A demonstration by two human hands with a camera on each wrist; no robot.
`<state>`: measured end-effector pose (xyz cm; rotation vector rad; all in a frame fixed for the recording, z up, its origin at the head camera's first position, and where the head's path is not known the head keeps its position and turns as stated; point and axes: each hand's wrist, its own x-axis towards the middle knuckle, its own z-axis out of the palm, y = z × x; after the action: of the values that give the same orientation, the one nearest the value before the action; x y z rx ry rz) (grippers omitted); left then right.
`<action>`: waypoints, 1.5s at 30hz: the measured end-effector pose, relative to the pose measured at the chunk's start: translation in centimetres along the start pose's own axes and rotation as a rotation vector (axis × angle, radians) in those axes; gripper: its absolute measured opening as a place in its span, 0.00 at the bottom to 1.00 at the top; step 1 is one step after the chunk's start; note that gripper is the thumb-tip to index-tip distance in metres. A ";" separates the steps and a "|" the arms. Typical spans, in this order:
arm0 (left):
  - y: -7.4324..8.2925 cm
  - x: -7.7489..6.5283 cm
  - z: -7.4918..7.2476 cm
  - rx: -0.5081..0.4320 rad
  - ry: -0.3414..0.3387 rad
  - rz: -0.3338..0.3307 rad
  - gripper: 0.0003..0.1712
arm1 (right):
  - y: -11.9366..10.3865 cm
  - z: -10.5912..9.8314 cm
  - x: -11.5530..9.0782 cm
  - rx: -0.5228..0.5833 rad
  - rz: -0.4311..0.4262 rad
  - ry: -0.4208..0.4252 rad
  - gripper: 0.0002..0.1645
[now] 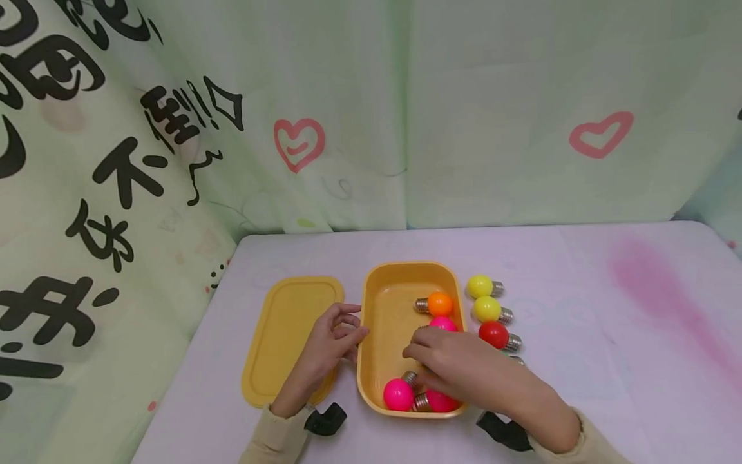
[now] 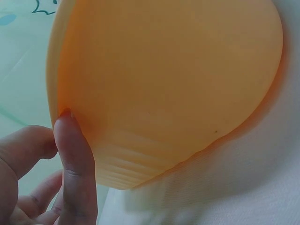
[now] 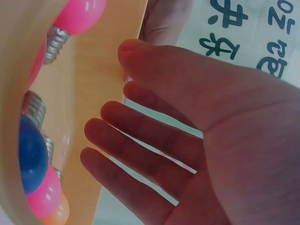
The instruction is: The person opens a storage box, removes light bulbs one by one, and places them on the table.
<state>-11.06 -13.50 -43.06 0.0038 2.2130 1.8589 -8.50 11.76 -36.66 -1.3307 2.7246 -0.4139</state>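
At far left, a pale green cloth backdrop [image 1: 348, 84] with black lettering and pink hearts hangs past the bench's left edge and along its far edge. On the left part of the bench [image 1: 580, 335], in from the left edge, a flat yellow lid [image 1: 284, 328] lies partly under the left forearm. The left hand [image 1: 328, 341] is clamped on the left rim of a yellow tray [image 1: 379, 348], thumb and finger pinching it.

The tray sits just right of the lid, its long sides running towards the far edge. Inside, an orange bulb [image 1: 440, 304] lies by the right wall towards the far end, a pink bulb [image 1: 444, 323] next to it. At the near end lie two more, a left pink bulb [image 1: 398, 394] and a right pink bulb [image 1: 440, 401], side by side. The right wrist view also shows a blue bulb [image 3: 33, 154] along the wall.

The right hand [image 1: 452, 361] reaches in over the tray's right wall, between these two groups, its fingers apart and holding nothing.

Right of the tray, on the bench, a row runs from far to near: a far yellow bulb [image 1: 479, 285], a nearer yellow bulb [image 1: 486, 309], a red bulb [image 1: 494, 334], and a metal base [image 1: 517, 360] mostly hidden by the right arm.
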 end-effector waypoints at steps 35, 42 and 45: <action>0.2 -0.4 0.0 -0.001 0.006 0.007 0.26 | -1.7 3.1 2.1 0.058 0.017 -0.184 0.21; 0.2 -0.3 0.0 -0.001 0.003 0.005 0.26 | -1.5 3.2 2.1 0.087 0.040 -0.188 0.21; 0.3 -0.2 0.0 -0.005 0.001 0.002 0.26 | -1.4 3.3 2.1 0.083 0.024 -0.168 0.21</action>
<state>-10.87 -13.46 -42.78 0.0048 2.2097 1.8656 -8.11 8.66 -39.34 -1.2498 2.5551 -0.3895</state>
